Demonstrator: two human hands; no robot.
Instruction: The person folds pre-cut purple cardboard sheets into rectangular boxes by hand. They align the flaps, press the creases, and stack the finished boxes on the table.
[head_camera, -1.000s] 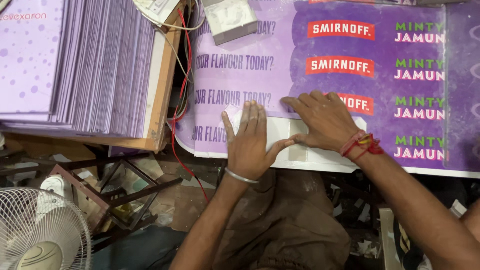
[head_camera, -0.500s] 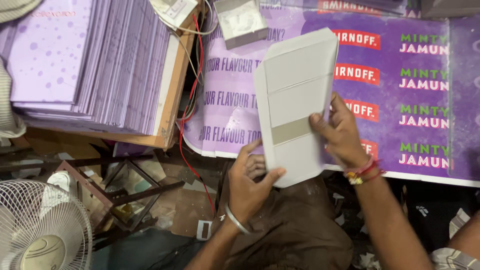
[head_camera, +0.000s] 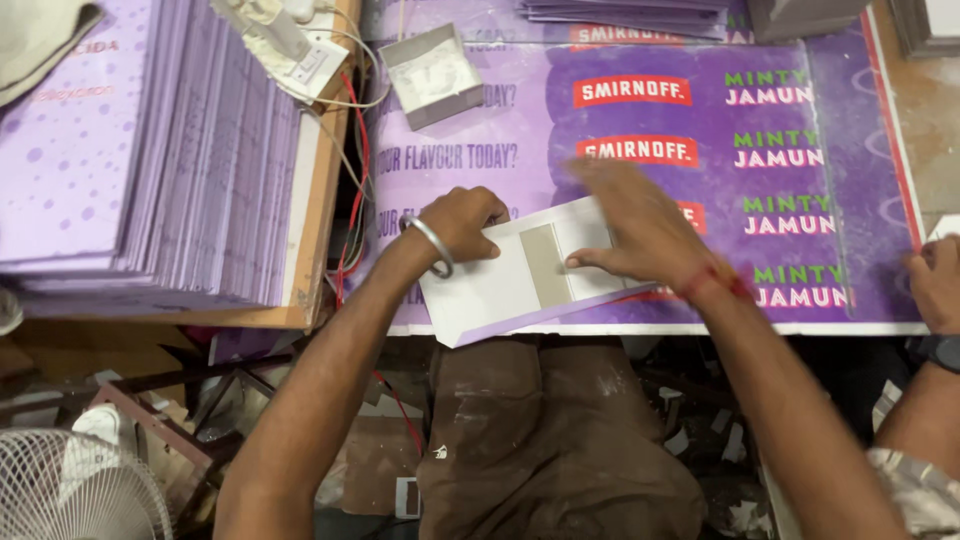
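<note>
A folded white card piece (head_camera: 520, 275) lies flat near the front edge of the worktable, on top of a large purple printed sheet (head_camera: 700, 160), with its lower left corner hanging just past the table edge. A grey-brown strip runs down its middle, and a thin purple edge shows along its underside, so the printed face seems turned down.

The left hand (head_camera: 465, 222) is curled over the card's upper left corner, fingers closed on the edge and wrist resting low, which pins that end down. The right hand (head_camera: 640, 230) lies open and flat across the card's right part, fingers spread and pressing down beside the strip; it grips nothing, and it looks blurred. Held from both ends like this, the card cannot slide on the slick sheet.

To the left, a tall stack of purple cards (head_camera: 150, 170) sits on a wooden board, close to hand. A small grey open box (head_camera: 432, 75) rests above the card, next to a white switch box with wires (head_camera: 300, 50). Another person's hand (head_camera: 935, 280) rests at the table's right edge. A white fan (head_camera: 70, 495) stands on the floor.
</note>
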